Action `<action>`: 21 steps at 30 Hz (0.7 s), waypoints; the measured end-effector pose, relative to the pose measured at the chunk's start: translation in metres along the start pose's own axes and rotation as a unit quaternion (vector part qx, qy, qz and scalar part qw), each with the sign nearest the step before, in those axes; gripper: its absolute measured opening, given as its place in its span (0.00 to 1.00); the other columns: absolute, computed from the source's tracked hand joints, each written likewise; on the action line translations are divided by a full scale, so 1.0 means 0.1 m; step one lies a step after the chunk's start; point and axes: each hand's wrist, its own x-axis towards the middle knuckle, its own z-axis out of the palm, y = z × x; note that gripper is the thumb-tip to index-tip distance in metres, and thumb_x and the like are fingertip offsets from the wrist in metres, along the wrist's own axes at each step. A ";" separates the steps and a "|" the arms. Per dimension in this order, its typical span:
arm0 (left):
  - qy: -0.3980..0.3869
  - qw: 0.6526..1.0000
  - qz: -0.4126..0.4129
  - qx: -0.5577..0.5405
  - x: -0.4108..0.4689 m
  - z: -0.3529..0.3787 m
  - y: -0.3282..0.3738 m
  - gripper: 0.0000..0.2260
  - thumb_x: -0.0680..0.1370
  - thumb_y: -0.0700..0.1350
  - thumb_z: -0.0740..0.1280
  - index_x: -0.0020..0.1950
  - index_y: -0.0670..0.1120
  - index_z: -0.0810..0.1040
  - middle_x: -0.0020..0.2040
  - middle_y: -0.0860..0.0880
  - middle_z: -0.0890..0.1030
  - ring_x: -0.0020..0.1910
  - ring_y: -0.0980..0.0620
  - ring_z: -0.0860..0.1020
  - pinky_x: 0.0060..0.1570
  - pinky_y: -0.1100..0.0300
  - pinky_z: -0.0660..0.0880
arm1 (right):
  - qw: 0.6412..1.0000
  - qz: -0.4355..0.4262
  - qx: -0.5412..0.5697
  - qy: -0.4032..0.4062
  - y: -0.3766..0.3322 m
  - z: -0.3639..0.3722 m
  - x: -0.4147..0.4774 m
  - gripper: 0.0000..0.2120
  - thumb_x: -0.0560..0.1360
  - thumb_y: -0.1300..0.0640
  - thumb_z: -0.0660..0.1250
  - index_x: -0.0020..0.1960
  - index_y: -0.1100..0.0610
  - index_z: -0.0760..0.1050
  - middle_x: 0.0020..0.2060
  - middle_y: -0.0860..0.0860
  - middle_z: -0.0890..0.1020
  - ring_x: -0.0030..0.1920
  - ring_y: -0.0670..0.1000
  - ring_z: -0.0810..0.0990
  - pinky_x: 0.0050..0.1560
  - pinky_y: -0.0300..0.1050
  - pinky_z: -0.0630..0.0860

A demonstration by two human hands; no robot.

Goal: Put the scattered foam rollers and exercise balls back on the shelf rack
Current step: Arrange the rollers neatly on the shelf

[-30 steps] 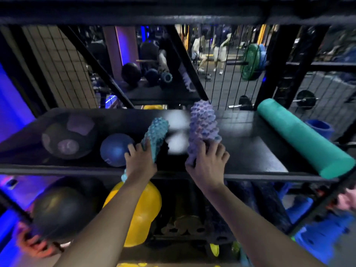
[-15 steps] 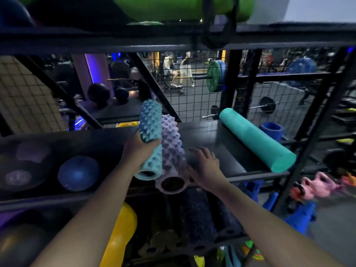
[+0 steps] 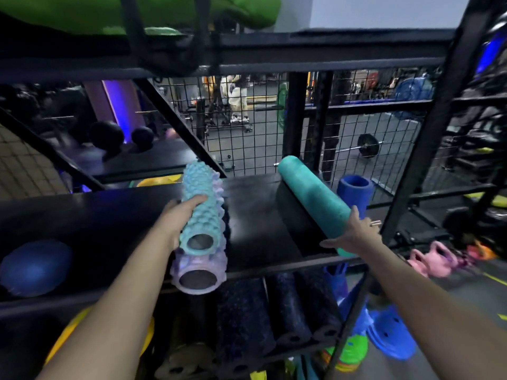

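Black shelf (image 3: 255, 223), centre: left hand (image 3: 178, 215) grips bumpy teal roller (image 3: 200, 204), half-hiding lilac roller (image 3: 197, 278); right hand (image 3: 356, 234), fingers spread, touches smooth roller (image 3: 312, 198)

Looked through a black wire mesh panel (image 3: 255, 138) onto a dark grey rubber gym floor (image 3: 397, 152). Found a long steel barbell with a round black weight plate (image 3: 369, 144) lying on that floor, well beyond the mesh, and an upright round green plate (image 3: 282, 105) further left. Made out a distant person in pale clothes (image 3: 237, 100), blurred. Noted a square column washed in violet-blue light (image 3: 118, 105) at the left, near a beige tiled wall (image 3: 24, 171) at the far left edge. Caught a plain pale grey wall (image 3: 384, 12) at upper right. Spotted rounded pink kettlebells (image 3: 436, 260) low on the right, near a yellow painted floor line (image 3: 493, 278), and flat blue plastic discs (image 3: 392, 335) closer in.
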 end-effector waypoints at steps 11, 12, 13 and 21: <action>-0.022 0.999 -0.024 -0.032 -0.01 -0.16 -0.02 0.21 0.75 0.51 0.76 0.62 0.39 0.82 0.55 0.38 0.86 0.47 0.42 0.85 0.47 0.51 0.82 | 0.963 -0.064 0.247 -0.084 -1.16 0.37 -0.87 0.43 0.63 0.32 0.74 0.66 0.55 0.62 0.61 0.61 0.73 0.60 0.65 0.77 0.58 0.54 0.77; -0.011 0.999 -0.019 -0.027 -0.01 -0.21 -0.01 0.21 0.75 0.51 0.76 0.62 0.39 0.83 0.55 0.38 0.86 0.46 0.42 0.85 0.47 0.51 0.81 | 0.957 -0.068 0.263 -0.100 -1.29 0.42 -0.97 0.42 0.64 0.32 0.73 0.67 0.55 0.62 0.61 0.60 0.72 0.59 0.65 0.78 0.59 0.54 0.78; -0.003 0.999 -0.019 -0.032 0.00 -0.27 -0.02 0.21 0.75 0.50 0.76 0.62 0.39 0.82 0.54 0.39 0.86 0.45 0.42 0.85 0.47 0.52 0.81 | 0.950 -0.070 0.284 -0.112 -1.39 0.48 -1.04 0.42 0.65 0.31 0.72 0.67 0.54 0.63 0.62 0.60 0.73 0.59 0.64 0.78 0.59 0.55 0.78; 0.019 0.998 -0.015 -0.064 -0.03 -0.46 -0.08 0.18 0.77 0.50 0.74 0.62 0.40 0.82 0.53 0.40 0.87 0.46 0.43 0.86 0.43 0.54 0.81 | 0.951 -0.096 0.240 -0.170 -1.70 0.73 -1.31 0.52 0.69 0.29 0.67 0.82 0.50 0.47 0.70 0.63 0.66 0.66 0.66 0.74 0.66 0.54 0.73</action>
